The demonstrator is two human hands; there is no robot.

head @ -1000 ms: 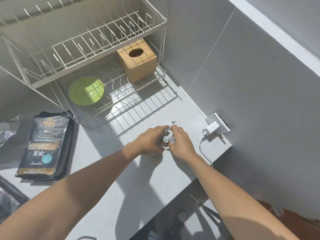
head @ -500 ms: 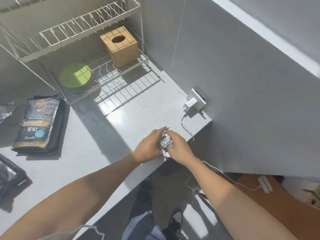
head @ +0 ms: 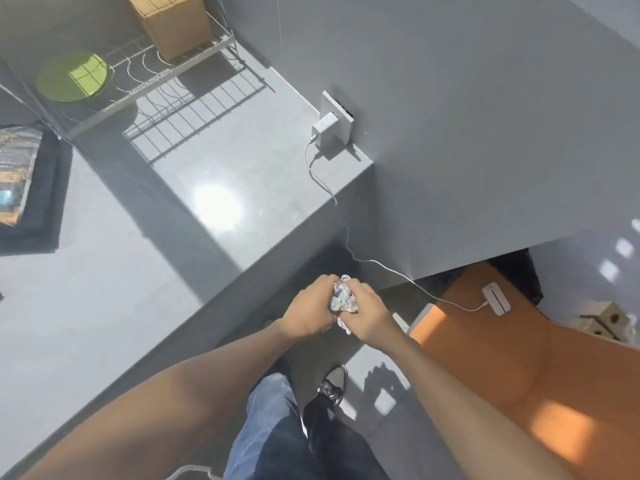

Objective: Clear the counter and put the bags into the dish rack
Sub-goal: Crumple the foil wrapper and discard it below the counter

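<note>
Between the curled fingers [head: 349,289] of both hands, just past the counter [head: 242,188] edge and above the floor, sits a crumpled foil ball [head: 341,297]; the left hand [head: 306,311] and the right hand [head: 369,315] are both closed on it, pressing from opposite sides. This looks like the clearing step: compacting rubbish before discarding it. To do it well, the squeeze should come evenly from both palms, tucking in the loose flap that sticks out below the fingers so nothing sheds on the way to a bin, which is not in view. The wad is slightly longer than wide, its long axis running away from the person toward the fingertips, with that ragged end pointing back toward the wrists. Well beyond the fingers to the left, a dark coffee bag [head: 20,174] lies flat on the counter, its long axis running toward the dish rack [head: 145,95] just beyond it; it is not yet in the rack, whose lower shelf holds a green plate [head: 71,77] and a wooden box [head: 176,26]
</note>
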